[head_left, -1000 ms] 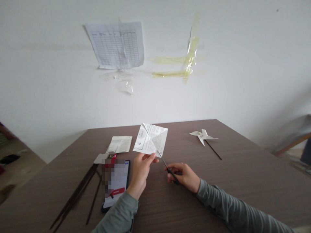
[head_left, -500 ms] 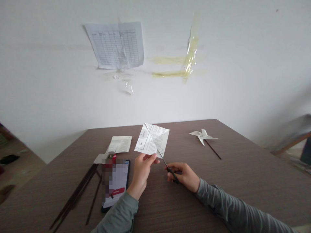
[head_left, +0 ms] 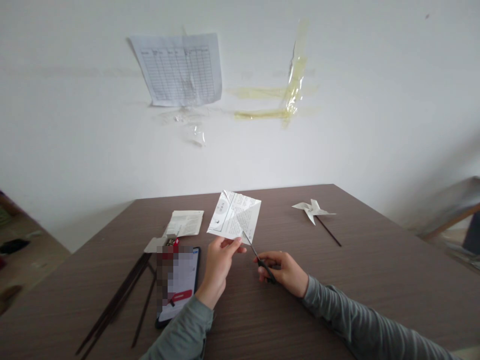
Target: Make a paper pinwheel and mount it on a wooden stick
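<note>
**Scissors into the printed square**

One square of printed paper [head_left: 235,216], white with grey text and crossed diagonal creases, held up tilted above the middle of the brown table [head_left: 375,280]. Pinched at its bottom corner, six o'clock, by the left hand [head_left: 220,265], thumb and fingers closed on the edge. One pair of scissors [head_left: 258,260], dark and slim, gripped in the right hand [head_left: 285,271], fingers curled through the handles, blades slanting toward eleven o'clock and meeting the paper's lower right edge along a crease.

Outward now: one phone [head_left: 179,285] at nine o'clock of the left wrist, screen lit. A bundle of dark thin sticks [head_left: 120,300] further toward eight o'clock, exact count hard to tell. One folded leaflet [head_left: 185,223] at ten o'clock. One finished paper pinwheel [head_left: 313,211] on its stick out at two o'clock, well apart. One ruled sheet [head_left: 180,70] taped to the wall at twelve.
</note>
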Available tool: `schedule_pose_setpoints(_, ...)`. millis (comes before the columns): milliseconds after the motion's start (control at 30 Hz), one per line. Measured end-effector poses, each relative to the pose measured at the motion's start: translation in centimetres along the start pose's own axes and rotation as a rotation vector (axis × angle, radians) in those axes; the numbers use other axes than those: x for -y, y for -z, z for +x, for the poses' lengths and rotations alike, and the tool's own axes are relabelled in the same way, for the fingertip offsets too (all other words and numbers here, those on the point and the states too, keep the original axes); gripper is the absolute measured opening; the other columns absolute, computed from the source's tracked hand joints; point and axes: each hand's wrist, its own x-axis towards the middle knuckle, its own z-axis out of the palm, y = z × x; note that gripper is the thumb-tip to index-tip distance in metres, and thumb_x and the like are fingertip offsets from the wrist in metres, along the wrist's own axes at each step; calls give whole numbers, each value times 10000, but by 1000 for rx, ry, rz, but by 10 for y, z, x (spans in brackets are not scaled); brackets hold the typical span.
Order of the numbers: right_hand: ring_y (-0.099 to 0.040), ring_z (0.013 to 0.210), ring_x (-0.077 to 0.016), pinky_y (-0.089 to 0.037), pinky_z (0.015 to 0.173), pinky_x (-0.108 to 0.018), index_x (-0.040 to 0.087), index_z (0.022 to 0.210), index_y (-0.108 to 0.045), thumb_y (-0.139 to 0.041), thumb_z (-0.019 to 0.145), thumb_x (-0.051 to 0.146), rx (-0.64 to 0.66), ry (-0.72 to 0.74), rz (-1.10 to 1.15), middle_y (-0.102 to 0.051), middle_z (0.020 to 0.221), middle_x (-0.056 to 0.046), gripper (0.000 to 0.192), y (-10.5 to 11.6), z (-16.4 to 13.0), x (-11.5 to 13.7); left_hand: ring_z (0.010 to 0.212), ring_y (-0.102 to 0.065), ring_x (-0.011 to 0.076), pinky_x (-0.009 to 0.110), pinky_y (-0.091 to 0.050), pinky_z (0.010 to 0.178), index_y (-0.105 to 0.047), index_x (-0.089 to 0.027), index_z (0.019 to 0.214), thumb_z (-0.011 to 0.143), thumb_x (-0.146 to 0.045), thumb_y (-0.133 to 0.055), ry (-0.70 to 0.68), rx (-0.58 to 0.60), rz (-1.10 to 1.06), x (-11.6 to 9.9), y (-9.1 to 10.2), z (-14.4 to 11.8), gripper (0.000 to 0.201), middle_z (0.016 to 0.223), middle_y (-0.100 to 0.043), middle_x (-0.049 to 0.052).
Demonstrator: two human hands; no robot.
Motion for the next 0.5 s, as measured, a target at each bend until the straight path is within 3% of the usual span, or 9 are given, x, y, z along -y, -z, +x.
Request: schedule_pose_setpoints(500, -793, 766, -281, -665, 807, -438, 196, 1211, -950, -987, 918, 957, -39, 6, 35, -936, 880, -118, 817, -3, -1, 2, 660, -825, 229, 231, -546, 492, -855, -194, 795, 706, -235, -1154, 37, 19, 10, -4, -3, -2, 315, 749, -891, 69)
